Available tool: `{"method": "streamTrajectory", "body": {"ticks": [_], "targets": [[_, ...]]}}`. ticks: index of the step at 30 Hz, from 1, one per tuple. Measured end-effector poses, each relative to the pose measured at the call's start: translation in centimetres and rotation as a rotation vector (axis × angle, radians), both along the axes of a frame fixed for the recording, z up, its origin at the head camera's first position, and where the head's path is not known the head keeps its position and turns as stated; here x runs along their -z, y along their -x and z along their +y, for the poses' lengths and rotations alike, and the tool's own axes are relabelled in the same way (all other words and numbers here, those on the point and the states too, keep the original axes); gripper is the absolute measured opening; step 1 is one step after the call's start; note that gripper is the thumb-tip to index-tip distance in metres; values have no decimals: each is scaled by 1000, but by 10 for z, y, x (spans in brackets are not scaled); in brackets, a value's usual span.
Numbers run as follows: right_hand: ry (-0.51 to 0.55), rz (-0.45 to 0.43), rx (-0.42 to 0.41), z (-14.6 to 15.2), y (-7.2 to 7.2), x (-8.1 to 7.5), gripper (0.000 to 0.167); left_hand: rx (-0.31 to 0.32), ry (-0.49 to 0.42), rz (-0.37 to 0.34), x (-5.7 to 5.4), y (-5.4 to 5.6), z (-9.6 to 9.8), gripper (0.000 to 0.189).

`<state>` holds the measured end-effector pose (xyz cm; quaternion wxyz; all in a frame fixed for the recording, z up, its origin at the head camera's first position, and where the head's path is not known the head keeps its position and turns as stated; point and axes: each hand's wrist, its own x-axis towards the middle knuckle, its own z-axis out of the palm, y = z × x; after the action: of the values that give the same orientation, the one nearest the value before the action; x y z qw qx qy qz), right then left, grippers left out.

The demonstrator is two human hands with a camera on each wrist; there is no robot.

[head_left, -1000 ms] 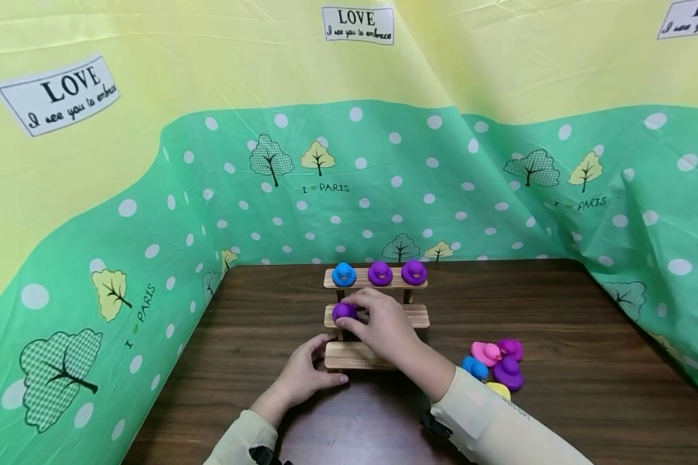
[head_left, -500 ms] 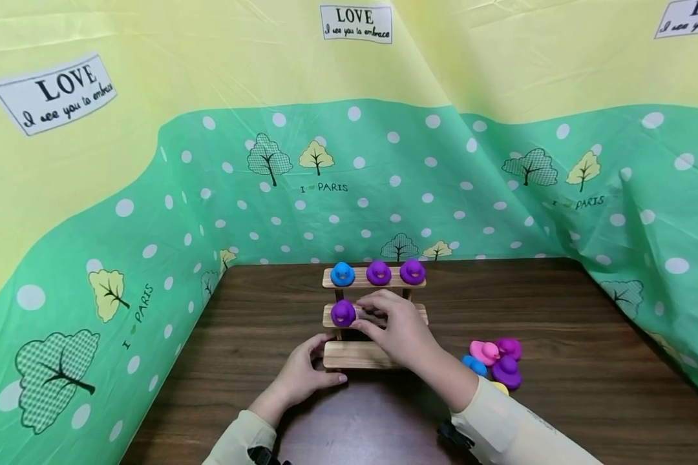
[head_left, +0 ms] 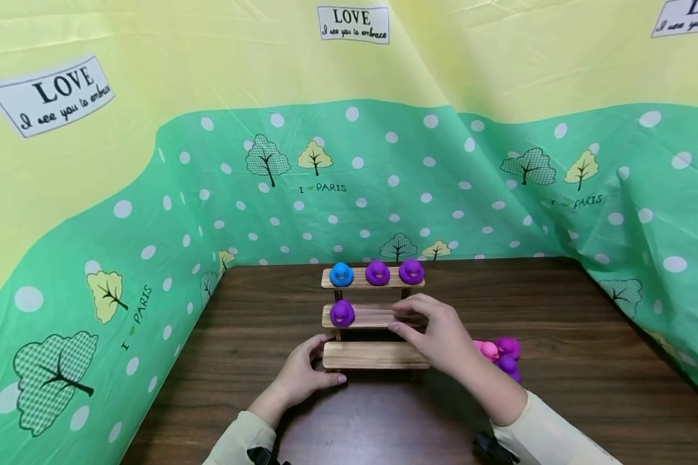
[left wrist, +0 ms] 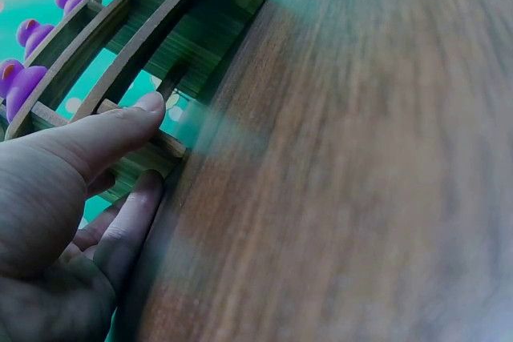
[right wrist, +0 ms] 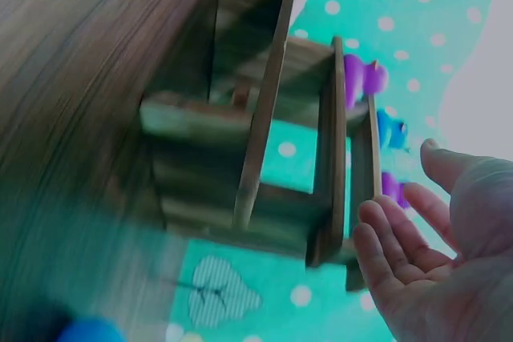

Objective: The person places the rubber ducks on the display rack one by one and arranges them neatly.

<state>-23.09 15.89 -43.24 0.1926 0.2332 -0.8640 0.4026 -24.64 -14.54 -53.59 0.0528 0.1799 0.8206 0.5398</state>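
Note:
A three-tier wooden display stand (head_left: 375,355) stands on the table. My left hand (head_left: 304,374) holds its lower left end, thumb in front and fingers at the side support, as the left wrist view shows. On the top tier sit a blue rubber duck (head_left: 341,274) and two purple rubber ducks, one in the middle (head_left: 378,273) and one at the right. Another purple duck (head_left: 342,314) rests at the left end of the middle tier. My right hand (head_left: 442,332) holds nothing; its fingers are loosely bent by the middle tier's right end.
Right of the stand, a pink duck (head_left: 489,351) and two purple ducks (head_left: 508,348) show past my right forearm, which covers part of that group. A blue thing (right wrist: 88,331) shows at the right wrist view's bottom edge. A green and yellow printed cloth (head_left: 349,161) hangs around the table.
My right hand has let go of the purple duck on the middle tier and drawn away to the right. The left hand has stayed at the stand's end.

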Motion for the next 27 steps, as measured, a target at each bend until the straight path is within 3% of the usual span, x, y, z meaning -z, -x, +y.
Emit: {"method": "streamTrajectory", "body": {"ticks": [5,9,15,27], "targets": [[-30,58,84,31,-6,1,26,-5,5,-10,-1,-1,0,73],[-68,45,156,58,-9,3,25,-8,4,-12,-1,-1,0,72],[-125,-38,291,99,-10,10,29,-5,-6,-16,1,1,-1,73],[-226,-259,378,164,-8,34,49,-11,15,-10,2,1,-1,73]]}}
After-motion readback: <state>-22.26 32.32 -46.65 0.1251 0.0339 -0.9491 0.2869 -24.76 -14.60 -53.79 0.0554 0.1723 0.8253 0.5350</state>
